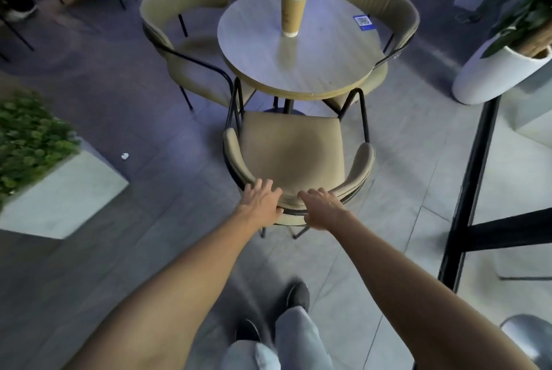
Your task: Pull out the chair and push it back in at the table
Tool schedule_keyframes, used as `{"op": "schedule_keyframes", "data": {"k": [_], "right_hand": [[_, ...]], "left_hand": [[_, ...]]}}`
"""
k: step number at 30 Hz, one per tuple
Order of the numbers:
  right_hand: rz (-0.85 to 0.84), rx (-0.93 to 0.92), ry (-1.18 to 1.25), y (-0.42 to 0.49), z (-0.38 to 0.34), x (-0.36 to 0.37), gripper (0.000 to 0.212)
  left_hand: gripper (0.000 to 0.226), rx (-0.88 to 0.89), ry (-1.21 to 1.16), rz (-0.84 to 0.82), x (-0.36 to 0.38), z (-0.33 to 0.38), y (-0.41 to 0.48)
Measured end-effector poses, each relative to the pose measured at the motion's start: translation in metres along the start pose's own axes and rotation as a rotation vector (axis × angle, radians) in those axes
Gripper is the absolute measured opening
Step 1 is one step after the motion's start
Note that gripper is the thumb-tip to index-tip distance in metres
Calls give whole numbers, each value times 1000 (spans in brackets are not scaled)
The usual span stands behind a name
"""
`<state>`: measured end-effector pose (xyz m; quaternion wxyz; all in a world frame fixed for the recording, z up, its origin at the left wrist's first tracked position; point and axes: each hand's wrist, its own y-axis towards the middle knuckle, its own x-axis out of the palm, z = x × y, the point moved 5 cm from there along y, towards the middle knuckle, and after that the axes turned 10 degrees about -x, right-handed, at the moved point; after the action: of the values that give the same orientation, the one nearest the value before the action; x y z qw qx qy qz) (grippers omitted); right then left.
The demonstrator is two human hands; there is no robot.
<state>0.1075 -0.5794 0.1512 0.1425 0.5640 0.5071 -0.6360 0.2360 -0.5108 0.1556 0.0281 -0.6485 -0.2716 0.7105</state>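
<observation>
A tan padded chair point(291, 148) with a curved backrest and black metal legs stands in front of me, its seat mostly out from under the round wooden table point(325, 65). My left hand point(260, 202) lies on the left part of the backrest top, fingers spread over the rim. My right hand point(321, 205) rests on the backrest just right of it, fingers reaching over the top edge. Both arms are stretched forward. The thumbs' grip under the rim is hidden.
A tall paper cup point(292, 10) stands on the table, with a blue sticker point(363, 22) near its right edge. Two more tan chairs point(179, 26) point(394, 20) flank the table. A planter box point(56, 190) sits left, a white plant pot point(493, 74) and black post point(472, 190) right.
</observation>
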Motion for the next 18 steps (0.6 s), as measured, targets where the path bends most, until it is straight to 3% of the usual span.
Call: {"op": "schedule_keyframes", "data": {"k": [6,12,18], "right_hand": [[42,15,-69,17,11,17,41],[60,-5,-83,24,25,22,29],[102,-6,-46,25,24,26,27]], "left_hand": [[43,31,96,59,23,9,23],[47,97,94,-49,26,34,41],[38,48,188,10,36,34,42]]}}
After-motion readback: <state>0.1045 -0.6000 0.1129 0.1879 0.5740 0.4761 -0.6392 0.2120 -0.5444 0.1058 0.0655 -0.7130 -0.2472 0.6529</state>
